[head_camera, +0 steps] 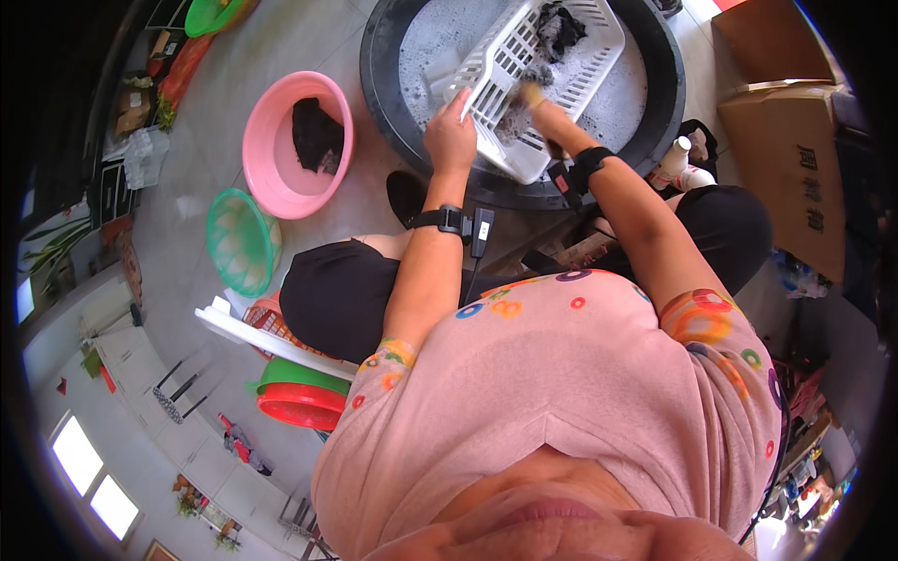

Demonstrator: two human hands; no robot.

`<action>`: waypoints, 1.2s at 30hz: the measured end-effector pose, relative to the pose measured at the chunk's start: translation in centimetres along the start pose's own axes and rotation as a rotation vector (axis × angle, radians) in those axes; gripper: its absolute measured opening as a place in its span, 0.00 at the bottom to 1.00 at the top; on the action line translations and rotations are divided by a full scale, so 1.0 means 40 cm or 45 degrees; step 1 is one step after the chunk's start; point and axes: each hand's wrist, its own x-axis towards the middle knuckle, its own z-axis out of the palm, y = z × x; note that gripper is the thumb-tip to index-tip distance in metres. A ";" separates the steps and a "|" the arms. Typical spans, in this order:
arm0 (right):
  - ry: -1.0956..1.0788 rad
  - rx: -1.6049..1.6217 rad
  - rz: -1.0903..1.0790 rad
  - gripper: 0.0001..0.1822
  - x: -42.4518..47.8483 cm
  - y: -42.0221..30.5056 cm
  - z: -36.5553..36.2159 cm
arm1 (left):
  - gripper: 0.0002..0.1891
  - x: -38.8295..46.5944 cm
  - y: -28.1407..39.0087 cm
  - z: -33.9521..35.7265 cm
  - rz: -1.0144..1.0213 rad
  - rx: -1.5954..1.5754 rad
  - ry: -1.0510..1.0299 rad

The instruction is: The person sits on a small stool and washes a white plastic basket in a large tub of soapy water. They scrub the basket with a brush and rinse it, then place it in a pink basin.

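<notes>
My left hand (451,140) grips the near left rim of a white slotted plastic basket (491,59). The basket lies tilted in a large black tub (384,91) of foamy water (435,45). Over the basket's inside, my right hand (551,119) is closed around a blurred tan object (533,94), perhaps a scrubbing brush. Wet dark cloth (561,31) with suds lies at the basket's far end. More grey, sudsy material (537,73) sits beside the tan object; its exact kind is unclear.
A pink basin (259,161) with dark cloth (317,133) stands left of the tub, near a green bowl (242,242). White bottles (673,158) and a cardboard box (779,161) stand at the right. Green (295,375) and red basins (302,405) are beside my left leg.
</notes>
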 end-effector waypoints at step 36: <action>0.302 -0.517 -0.619 0.13 -0.016 -0.063 -0.017 | 0.16 -0.060 -0.128 0.033 -0.279 -0.325 -0.030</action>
